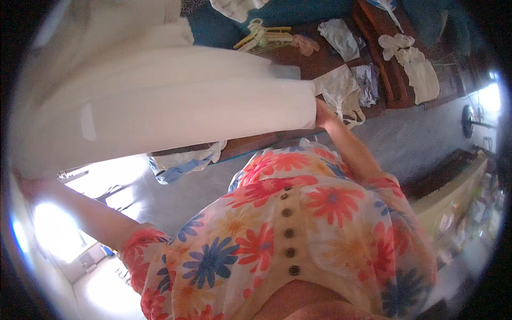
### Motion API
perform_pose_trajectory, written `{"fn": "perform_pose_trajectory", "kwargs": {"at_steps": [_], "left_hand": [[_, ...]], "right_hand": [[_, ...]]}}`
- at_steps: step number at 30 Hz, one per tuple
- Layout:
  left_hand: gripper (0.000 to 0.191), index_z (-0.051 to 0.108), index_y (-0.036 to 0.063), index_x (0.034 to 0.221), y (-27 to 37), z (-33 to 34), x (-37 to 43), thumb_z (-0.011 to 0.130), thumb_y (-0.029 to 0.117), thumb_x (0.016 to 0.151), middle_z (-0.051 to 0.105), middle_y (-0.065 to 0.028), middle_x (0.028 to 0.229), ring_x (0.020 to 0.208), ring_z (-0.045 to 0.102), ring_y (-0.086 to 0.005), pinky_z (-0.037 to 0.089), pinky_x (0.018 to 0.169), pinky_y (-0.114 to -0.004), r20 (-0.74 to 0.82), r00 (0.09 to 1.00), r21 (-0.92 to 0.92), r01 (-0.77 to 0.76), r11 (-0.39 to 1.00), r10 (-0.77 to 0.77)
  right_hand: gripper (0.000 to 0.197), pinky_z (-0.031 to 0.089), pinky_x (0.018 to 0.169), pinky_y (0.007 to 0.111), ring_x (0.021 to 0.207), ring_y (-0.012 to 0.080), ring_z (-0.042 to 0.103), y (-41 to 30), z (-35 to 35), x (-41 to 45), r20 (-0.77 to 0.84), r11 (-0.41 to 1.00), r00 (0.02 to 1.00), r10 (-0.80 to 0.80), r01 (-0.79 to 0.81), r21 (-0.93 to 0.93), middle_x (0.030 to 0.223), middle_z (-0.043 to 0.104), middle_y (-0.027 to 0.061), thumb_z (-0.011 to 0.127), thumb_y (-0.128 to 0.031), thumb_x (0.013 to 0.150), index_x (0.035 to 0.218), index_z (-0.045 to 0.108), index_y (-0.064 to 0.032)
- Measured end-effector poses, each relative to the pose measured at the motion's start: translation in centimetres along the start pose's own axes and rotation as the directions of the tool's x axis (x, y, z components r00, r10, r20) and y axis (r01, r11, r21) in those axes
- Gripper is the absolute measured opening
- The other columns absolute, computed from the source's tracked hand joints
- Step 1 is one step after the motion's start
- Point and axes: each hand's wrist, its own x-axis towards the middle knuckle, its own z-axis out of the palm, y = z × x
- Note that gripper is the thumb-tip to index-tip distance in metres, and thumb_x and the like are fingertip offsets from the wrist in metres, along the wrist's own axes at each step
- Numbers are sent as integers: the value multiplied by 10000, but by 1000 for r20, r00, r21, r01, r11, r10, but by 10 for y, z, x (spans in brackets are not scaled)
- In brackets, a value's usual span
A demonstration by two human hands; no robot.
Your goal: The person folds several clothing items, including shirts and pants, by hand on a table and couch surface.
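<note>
A long piece of white cloth [192, 108], seemingly part of a large garment, stretches across the upper left. My right hand [322, 113] grips its straight right end, fingers mostly hidden behind the fabric. At the far left rim, my left hand [30, 184] is raised against the lower left part of the cloth; it is blurred and its fingers cannot be made out. Beside my right hand, a cream strapped garment [342, 90] lies on a dark wooden surface [320, 64]. A white and blue garment [180, 164] hangs over the near edge, below the cloth.
Plastic clothes hangers [264, 38] and a pink scrunchie [306, 44] lie beyond the cloth. Farther right are a folded pale cloth [340, 38], a shiny packet [366, 84], a pale scrunchie [396, 44] and a cream cloth [420, 76]. A dark fan [468, 121] stands at the right.
</note>
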Motion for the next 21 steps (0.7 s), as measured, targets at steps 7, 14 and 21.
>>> {"fn": "perform_pose_trajectory", "kwargs": {"at_steps": [7, 14, 21], "left_hand": [[362, 514, -23, 1032, -135, -74, 21, 470, 146, 715, 549, -84, 938, 910, 505, -190, 418, 780, -306, 243, 859, 205, 408, 890, -450], [254, 583, 39, 873, -242, -45, -172, 611, 212, 689, 598, -96, 776, 680, 569, -191, 445, 638, -303, 807, 53, 576, -292, 764, -588], [281, 593, 9, 889, -213, 23, -264, 627, 205, 690, 593, -68, 684, 606, 552, -116, 444, 556, -260, 813, -274, 507, -100, 856, -514]], "right_hand": [[370, 446, 786, 334, 897, 176, 538, -25, 60, -1, 195, 983, 976, -97, 124, -134, 994, 563, 77, 568, -226, 755, 1080, 509, -60], [291, 416, 741, 277, 818, 146, 517, 59, 211, -14, 276, 630, 954, 120, 142, -763, 890, 588, 68, 597, -89, 689, 965, 558, -5], [188, 419, 613, 351, 678, 252, 560, 147, 238, -2, 310, 134, 881, 357, 280, -951, 720, 574, 189, 598, -100, 608, 725, 556, 41]]}}
